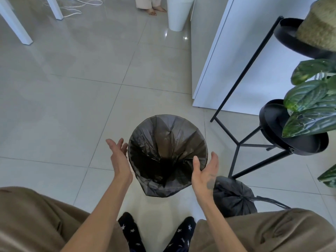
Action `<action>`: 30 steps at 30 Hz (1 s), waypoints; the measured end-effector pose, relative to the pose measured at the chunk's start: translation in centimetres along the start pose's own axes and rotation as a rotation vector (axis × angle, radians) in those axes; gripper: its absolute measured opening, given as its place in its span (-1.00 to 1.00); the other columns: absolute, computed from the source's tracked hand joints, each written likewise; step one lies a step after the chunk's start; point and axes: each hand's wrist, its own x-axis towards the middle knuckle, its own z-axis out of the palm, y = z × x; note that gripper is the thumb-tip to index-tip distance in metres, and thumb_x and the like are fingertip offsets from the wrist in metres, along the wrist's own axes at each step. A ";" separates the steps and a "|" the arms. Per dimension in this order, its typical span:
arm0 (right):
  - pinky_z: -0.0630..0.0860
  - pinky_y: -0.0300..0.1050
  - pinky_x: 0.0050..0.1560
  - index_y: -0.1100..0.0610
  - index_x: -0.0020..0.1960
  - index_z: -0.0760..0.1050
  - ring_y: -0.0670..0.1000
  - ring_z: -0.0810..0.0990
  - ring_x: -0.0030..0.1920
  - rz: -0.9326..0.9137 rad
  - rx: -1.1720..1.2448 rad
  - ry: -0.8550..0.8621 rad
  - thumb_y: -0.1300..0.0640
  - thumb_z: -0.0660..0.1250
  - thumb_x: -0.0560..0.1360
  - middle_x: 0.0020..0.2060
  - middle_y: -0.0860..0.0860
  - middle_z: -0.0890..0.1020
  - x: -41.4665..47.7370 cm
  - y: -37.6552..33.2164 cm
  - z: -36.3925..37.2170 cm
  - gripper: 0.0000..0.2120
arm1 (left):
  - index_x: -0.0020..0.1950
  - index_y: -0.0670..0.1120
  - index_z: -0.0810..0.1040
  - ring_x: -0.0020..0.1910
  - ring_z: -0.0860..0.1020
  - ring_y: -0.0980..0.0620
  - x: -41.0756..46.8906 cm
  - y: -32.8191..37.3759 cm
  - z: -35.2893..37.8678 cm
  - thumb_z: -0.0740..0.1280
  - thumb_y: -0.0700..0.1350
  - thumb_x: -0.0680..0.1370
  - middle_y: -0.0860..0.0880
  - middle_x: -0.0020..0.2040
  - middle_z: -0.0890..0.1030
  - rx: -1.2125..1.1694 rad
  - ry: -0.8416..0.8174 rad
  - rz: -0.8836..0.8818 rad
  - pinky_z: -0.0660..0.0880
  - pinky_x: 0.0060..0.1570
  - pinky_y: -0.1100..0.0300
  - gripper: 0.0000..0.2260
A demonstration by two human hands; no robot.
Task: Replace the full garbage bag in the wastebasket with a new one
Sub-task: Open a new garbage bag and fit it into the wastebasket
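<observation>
A wastebasket stands on the tiled floor in front of my feet, lined with a dark plastic garbage bag (167, 153) whose edge is folded over the rim, hiding the basket itself. My left hand (119, 157) is open beside the left side of the rim, palm facing the bag. My right hand (206, 171) is open at the right side of the rim, thumb near the plastic. Neither hand grips anything. A full, tied dark garbage bag (234, 197) lies on the floor just right of the basket, partly behind my right wrist.
A black metal plant stand (241, 142) with round trays and a leafy plant (312, 104) is at the right. A white cabinet (225, 57) stands behind it. A white bin (177, 13) and another person's bare feet (154, 10) are far back. White table legs (16, 22) are at far left.
</observation>
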 end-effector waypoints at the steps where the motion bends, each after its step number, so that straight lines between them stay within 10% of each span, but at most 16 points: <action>1: 0.19 0.01 0.52 0.15 0.58 0.14 0.07 0.20 0.55 -0.114 -0.062 0.031 -0.07 0.27 0.61 0.56 0.10 0.22 0.2 -0.3 -0.2 -0.35 | 0.44 0.06 0.49 0.39 0.48 0.00 0.0 0.1 -0.2 -0.08 0.51 0.49 -0.03 0.39 0.55 -0.017 0.029 0.009 0.26 0.50 -0.04 -0.23; 6: 0.56 -0.02 0.22 0.15 0.24 0.56 -0.02 0.57 0.14 -0.618 -0.363 -0.244 0.04 0.26 0.63 0.16 0.06 0.62 2.5 -3.8 0.5 -0.73 | 0.42 0.05 0.49 0.37 0.48 0.01 -2.4 -2.5 -0.3 -0.03 0.50 0.49 -0.02 0.39 0.53 -0.177 0.183 -0.085 0.34 0.35 0.08 -0.25; 13: 0.46 0.10 0.31 0.02 0.48 0.38 0.22 0.46 0.37 -0.329 -1.053 -1.007 -0.26 0.16 0.59 0.39 0.16 0.48 4.0 -3.7 4.9 -0.44 | 0.43 0.05 0.49 0.24 0.57 -0.18 -2.1 -5.4 1.0 -0.01 0.54 0.45 -0.09 0.27 0.63 -0.320 0.132 -0.242 0.44 0.35 -0.19 -0.21; 23: 0.10 0.14 0.53 0.07 0.58 0.23 0.15 0.18 0.57 -0.096 -1.251 -1.311 -0.44 -0.08 0.55 0.58 0.07 0.25 4.6 -2.1 7.0 -0.20 | 0.35 0.05 0.57 0.35 0.51 -0.13 2.7 -5.7 -0.4 0.04 0.64 0.30 -0.07 0.31 0.61 -0.049 -0.236 -0.218 0.34 0.45 -0.16 -0.09; 30: 0.11 0.12 0.55 -0.01 0.59 0.19 0.11 0.16 0.58 -0.196 -0.990 -1.259 -0.23 0.07 0.64 0.59 0.03 0.22 7.1 -5.5 5.4 -0.41 | 0.37 -0.02 0.53 0.26 0.56 0.00 1.2 2.7 0.8 0.08 0.32 0.60 -0.05 0.25 0.62 0.134 0.080 0.157 0.41 0.39 -0.06 -0.44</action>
